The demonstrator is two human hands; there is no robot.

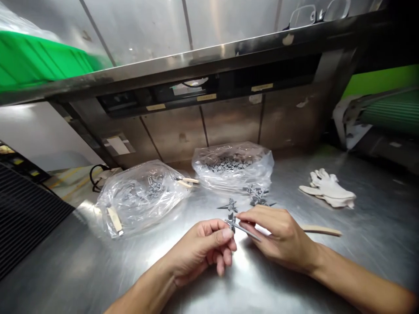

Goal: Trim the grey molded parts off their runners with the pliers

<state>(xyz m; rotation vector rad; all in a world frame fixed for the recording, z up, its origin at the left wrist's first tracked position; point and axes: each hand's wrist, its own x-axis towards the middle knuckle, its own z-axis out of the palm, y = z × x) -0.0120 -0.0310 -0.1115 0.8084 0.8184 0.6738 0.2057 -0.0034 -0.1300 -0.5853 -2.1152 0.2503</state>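
Between my two hands is a grey spiked part (246, 230) with a cluster of small pieces at its upper left end. My left hand (214, 246) pinches it near that cluster with thumb and forefinger. The fingers of my right hand (278, 233) are closed at the part's right side, touching the cluster; whether they hold a separate small piece is too small to tell. Just behind lies a similar grey part (231, 205) on the metal table (140, 283). More such parts (258, 195) are piled in front of a clear bag of small grey pieces (231, 165).
Another clear bag (144, 192) lies at the left, with a tan-handled tool (188, 180) at its edge and another tan object (114, 219) in front. A white glove (328, 188) and a tan strip (322, 229) are at the right. A metal shelf (196, 56) crosses behind.
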